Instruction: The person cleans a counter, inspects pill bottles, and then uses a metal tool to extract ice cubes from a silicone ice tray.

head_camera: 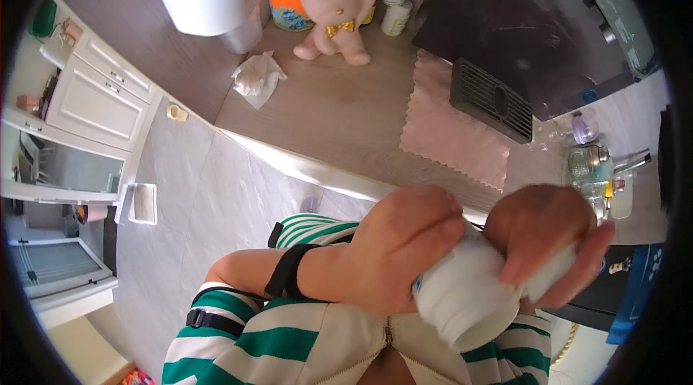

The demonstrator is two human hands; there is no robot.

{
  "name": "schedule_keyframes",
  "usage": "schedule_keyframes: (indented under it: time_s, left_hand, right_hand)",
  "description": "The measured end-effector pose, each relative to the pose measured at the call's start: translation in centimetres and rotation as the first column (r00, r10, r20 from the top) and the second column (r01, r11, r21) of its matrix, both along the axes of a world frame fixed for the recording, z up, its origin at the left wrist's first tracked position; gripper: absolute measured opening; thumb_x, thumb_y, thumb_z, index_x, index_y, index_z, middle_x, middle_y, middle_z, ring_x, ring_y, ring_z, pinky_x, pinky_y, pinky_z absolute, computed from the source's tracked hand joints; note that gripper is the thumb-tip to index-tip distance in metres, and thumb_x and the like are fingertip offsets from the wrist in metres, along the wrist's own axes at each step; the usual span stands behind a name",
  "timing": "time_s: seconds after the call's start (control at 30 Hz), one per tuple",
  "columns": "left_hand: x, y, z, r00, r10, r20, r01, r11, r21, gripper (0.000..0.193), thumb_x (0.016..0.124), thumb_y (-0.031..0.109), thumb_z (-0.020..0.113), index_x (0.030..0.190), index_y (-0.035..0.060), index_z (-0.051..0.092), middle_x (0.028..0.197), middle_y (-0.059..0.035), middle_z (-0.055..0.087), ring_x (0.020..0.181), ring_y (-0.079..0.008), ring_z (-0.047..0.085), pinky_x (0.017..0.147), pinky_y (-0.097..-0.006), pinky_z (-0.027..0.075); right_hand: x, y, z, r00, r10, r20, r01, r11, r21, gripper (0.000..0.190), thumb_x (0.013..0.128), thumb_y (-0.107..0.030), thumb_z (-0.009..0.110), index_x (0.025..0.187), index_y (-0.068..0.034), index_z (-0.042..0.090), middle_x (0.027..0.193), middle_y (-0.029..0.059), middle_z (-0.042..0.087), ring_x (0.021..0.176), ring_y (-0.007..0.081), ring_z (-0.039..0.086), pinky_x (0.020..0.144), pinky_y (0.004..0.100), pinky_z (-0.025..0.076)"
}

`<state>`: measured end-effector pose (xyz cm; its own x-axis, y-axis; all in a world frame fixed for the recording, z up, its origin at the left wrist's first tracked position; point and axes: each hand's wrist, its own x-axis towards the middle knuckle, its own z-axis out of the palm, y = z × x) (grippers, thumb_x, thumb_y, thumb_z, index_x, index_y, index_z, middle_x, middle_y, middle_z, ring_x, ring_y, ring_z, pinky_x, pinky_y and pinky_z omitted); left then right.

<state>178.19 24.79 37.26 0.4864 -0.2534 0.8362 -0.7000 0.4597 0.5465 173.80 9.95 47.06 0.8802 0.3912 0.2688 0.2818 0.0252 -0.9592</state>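
Note:
My left hand (409,247) grips a white plastic bottle (463,287) in front of my chest. The bottle is tilted, and its wide uncapped mouth points down towards me. Close beside it, my right hand (549,233) is blurred and curled around a small white object (553,272), possibly the lid; its exact kind is unclear. The fingers of that hand reach the bottle's side or come very near it. Part of the bottle's far end is hidden behind my left hand.
Beyond my hands runs a wood-grain counter (335,108) with a pink scalloped cloth (449,125), a dark slotted drip tray (492,100), a pink bear figurine (333,16) and crumpled tissue (259,79). Glass jars (587,165) stand at right. A litter-like white tray (143,203) lies on the floor.

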Motion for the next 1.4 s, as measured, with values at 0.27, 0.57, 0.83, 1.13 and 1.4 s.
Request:
schedule_keyframes:
  time_s: [0.27, 0.57, 0.83, 1.13, 1.4]
  left_hand:
    - [-0.9, -0.6, -1.2, 0.983, 0.174, -0.051, -0.179, 0.974, -0.138, 0.045, 0.063, 0.008, 0.063, 0.103, -0.0091, 0.051, 0.102, -0.0236, 0.055, 0.089, -0.0378, 0.056, 0.075, -0.043, 0.05]
    - [-1.3, -1.1, -1.0, 0.966, 0.254, -0.046, -0.258, 0.957, -0.13, 0.039, 0.063, 0.007, 0.064, 0.098, -0.0079, 0.055, 0.1, -0.0222, 0.057, 0.087, -0.0347, 0.058, 0.071, -0.0396, 0.052]
    - [-1.5, -1.4, -0.7, 0.954, 0.298, -0.046, -0.301, 0.943, -0.144, 0.04, 0.062, 0.003, 0.067, 0.098, -0.0069, 0.056, 0.098, -0.02, 0.057, 0.085, -0.0314, 0.059, 0.067, -0.0358, 0.053]
    - [0.6, 2.6, -1.4, 1.0, -0.019, -0.011, 0.022, 0.961, 0.274, 0.056, 0.063, 0.016, 0.075, 0.109, -0.0051, 0.051, 0.104, -0.0215, 0.055, 0.092, -0.036, 0.056, 0.078, -0.043, 0.047]
    - [0.1, 1.4, -1.9, 0.996, 0.068, -0.063, -0.051, 0.967, 0.25, 0.072, 0.064, 0.025, 0.081, 0.12, 0.0004, 0.043, 0.103, -0.0222, 0.058, 0.081, -0.0323, 0.063, 0.064, -0.0378, 0.05]
  right_hand:
    - [0.4, 0.7, -0.3, 0.993, -0.046, -0.107, 0.054, 0.996, 0.069, 0.07, 0.095, -0.055, 0.028, 0.07, -0.001, 0.065, 0.049, 0.0088, 0.055, 0.034, 0.0166, 0.044, 0.035, 0.0288, 0.031]
    - [-0.6, 2.1, -1.5, 0.938, -0.344, 0.046, 0.33, 0.926, 0.185, 0.073, 0.099, -0.048, 0.02, 0.057, -0.004, 0.062, 0.041, 0.0036, 0.051, 0.027, 0.0111, 0.039, 0.029, 0.0238, 0.027]
    - [-1.0, 1.9, -1.6, 0.909, -0.409, 0.081, 0.388, 0.901, 0.194, 0.07, 0.1, -0.046, 0.019, 0.054, -0.011, 0.059, 0.04, 0.0018, 0.051, 0.027, 0.0089, 0.038, 0.03, 0.0218, 0.03]
    - [2.6, -0.7, -3.5, 0.966, 0.252, -0.061, -0.251, 0.968, 0.024, 0.057, 0.093, -0.054, 0.033, 0.083, -0.003, 0.058, 0.061, 0.0103, 0.057, 0.046, 0.0208, 0.053, 0.044, 0.029, 0.041]
    - [0.5, 0.5, -3.4, 0.927, -0.306, -0.216, 0.328, 0.942, 0.071, 0.068, 0.095, -0.056, 0.027, 0.073, -0.002, 0.063, 0.066, 0.0064, 0.06, 0.058, 0.014, 0.054, 0.055, 0.0261, 0.04]
